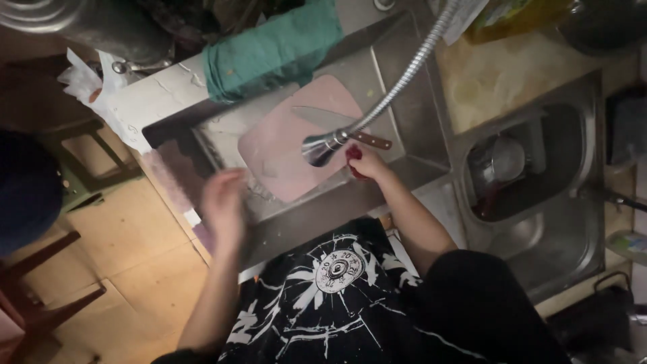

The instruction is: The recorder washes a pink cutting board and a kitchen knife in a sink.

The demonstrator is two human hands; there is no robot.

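Your right hand [364, 162] closes its grip on something dark red at the sink's [418, 128] near edge, beside the pink cutting board [290, 145] and knife [340, 128]. Your left hand [226, 205] is blurred; I cannot tell its grip.

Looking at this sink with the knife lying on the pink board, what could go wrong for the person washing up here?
The knife lies loose on the pink cutting board in the sink, its handle close to the right hand; a blind reach could meet the blade. The left hand is blurred, so it seems to be moving fast near the sink's edge, and might knock the board. The board looks tilted and perhaps wet, so the knife could slide. The faucet head hangs low over both.
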